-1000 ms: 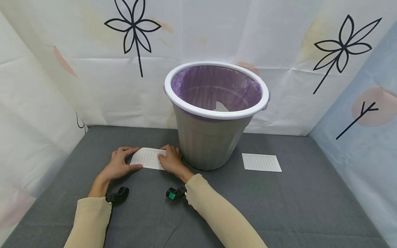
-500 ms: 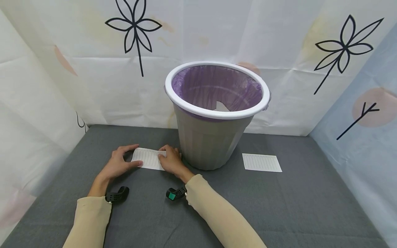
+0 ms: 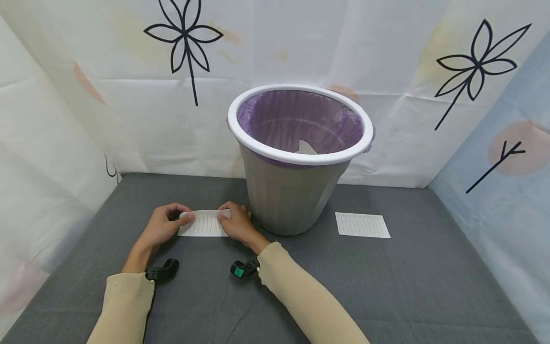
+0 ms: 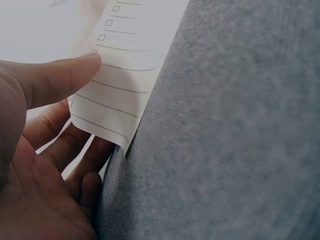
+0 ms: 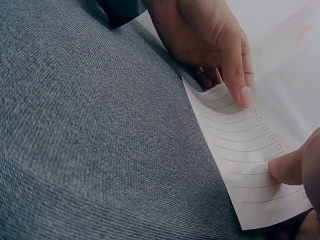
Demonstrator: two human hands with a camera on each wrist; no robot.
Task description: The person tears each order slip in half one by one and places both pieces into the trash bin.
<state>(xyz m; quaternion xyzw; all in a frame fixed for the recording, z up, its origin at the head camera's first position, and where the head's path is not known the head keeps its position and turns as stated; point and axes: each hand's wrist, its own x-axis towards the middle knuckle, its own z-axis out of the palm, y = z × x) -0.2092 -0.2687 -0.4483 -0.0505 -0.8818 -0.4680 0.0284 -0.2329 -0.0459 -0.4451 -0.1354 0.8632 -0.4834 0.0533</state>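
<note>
A white checklist sheet (image 3: 205, 224) with ruled lines and small checkboxes lies sideways on the grey cloth, between both hands. The left hand (image 3: 161, 225) pinches its far left corner, thumb (image 4: 80, 70) on top and fingers beneath; that end of the sheet curls up in the left wrist view. The right hand (image 3: 238, 222) pinches the sheet's far edge towards the right end, with its thumb (image 5: 287, 167) on the printed face. Part of the sheet's right end is hidden by the right hand in the head view.
A tall grey bin (image 3: 296, 200) with a white rim and purple liner stands just beyond the right hand. Inside it a piece of white paper (image 3: 306, 148) shows. Another lined sheet (image 3: 363, 225) lies flat right of the bin. Printed fabric (image 3: 301, 43) walls the back and sides.
The left thumb has moved from the sheet's near left edge up to its far left corner, where the hand now pinches. The sheet has straightened slightly; the right hand has hardly moved.
</note>
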